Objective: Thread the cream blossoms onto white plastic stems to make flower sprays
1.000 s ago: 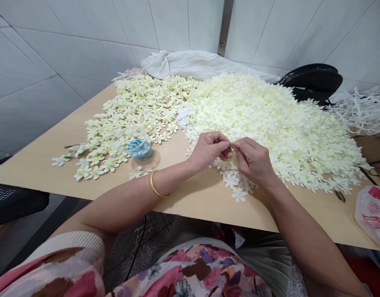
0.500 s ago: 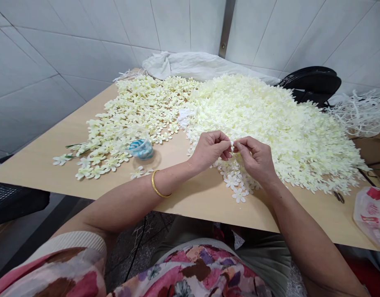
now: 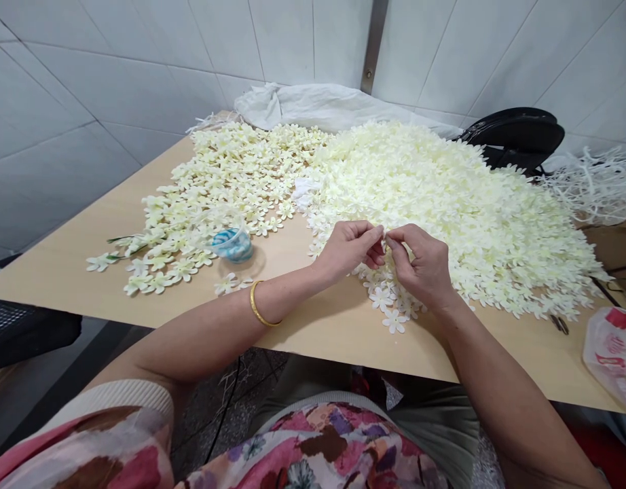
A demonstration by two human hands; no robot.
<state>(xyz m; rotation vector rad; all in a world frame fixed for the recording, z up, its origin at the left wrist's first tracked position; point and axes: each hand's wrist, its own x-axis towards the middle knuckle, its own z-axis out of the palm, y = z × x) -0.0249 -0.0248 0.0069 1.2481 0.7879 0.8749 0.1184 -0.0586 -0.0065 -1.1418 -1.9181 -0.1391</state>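
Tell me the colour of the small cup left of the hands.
Clear cup with blue-and-white contents, head view.

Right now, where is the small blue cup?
In the head view the blue cup stands on the table to the left of the left hand, at the near edge of the spread-out flowers.

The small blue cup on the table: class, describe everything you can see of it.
The small cup looks like clear plastic, with blue and white contents showing through; what they are cannot be told. It stands upright on the wooden table, at the near edge of the flat spread of cream flowers, some touching its far side. It sits left of the left hand, which does not touch it.
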